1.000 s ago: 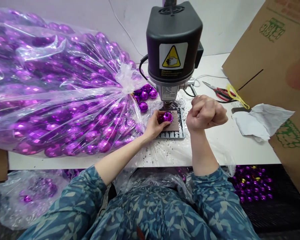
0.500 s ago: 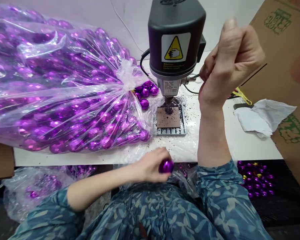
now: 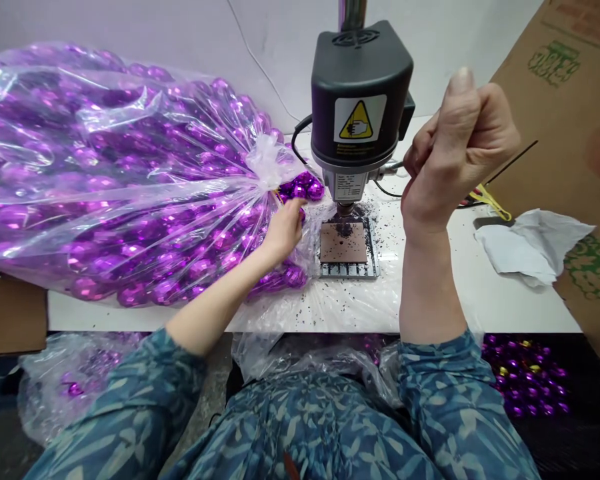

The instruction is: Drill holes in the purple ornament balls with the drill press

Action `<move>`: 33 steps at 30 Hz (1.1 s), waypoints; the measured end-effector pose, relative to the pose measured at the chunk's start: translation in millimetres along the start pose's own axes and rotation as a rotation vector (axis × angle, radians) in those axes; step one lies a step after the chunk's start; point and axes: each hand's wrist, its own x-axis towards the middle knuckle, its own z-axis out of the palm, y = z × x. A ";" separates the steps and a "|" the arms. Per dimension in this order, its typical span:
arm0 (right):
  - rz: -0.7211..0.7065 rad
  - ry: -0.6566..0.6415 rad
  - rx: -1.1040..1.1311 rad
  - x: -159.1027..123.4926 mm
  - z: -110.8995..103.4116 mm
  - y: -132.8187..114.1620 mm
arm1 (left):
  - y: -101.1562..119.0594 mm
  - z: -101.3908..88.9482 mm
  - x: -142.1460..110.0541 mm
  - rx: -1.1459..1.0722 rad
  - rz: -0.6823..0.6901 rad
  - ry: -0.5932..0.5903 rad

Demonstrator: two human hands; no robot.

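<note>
My right hand (image 3: 460,147) is a raised fist on the drill press's feed lever (image 3: 396,167), a thin metal rod. The black drill press (image 3: 363,93) with a yellow warning label stands over a brown board (image 3: 343,243) that has a small hole. At the neck of the big clear bag, my left hand (image 3: 283,230) curls its fingers at a faceted purple ball (image 3: 303,215), which they mostly hide. More loose purple balls (image 3: 307,187) lie just beyond it.
The tied clear bag (image 3: 267,163) full of purple balls fills the table's left side. Dark shavings surround the metal base (image 3: 350,270). White paper (image 3: 525,247), yellow-handled scissors (image 3: 493,202) and a cardboard box (image 3: 540,127) are at right. Purple and gold balls (image 3: 527,377) lie below the table edge.
My left hand has left the table's front edge, where it held a purple ball, and reached forward to the loose balls. That ball is out of sight. My right hand stays on the lever.
</note>
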 end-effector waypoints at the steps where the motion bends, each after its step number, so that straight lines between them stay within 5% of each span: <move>1: 0.005 0.000 -0.003 0.0 0.1 0.0 | -6.3 3.0 22.0 0.080 -0.078 -0.019; 6: 0.010 0.007 0.045 -1.2 -0.1 -1.0 | -30.2 14.8 67.0 0.094 -0.303 -0.118; 12: 0.009 -0.004 -0.043 -2.8 -0.9 -0.7 | -14.6 -15.2 40.4 -0.731 -0.360 -0.139; 15: 0.036 -0.015 -0.047 -3.6 -2.0 -3.6 | 3.1 -26.0 15.9 -0.906 -0.393 -0.186; 21: 0.031 -0.034 -0.022 -4.9 -3.7 -6.5 | 19.4 -5.3 -26.3 -1.071 -0.459 -0.302; 27: 0.029 -0.061 -0.065 -5.0 -3.9 -3.5 | 19.4 26.0 -38.4 -1.088 -0.579 -0.426; 33: 0.052 -0.069 0.039 -5.8 -3.9 -9.9 | 12.8 38.6 -35.0 -0.901 -0.428 -0.227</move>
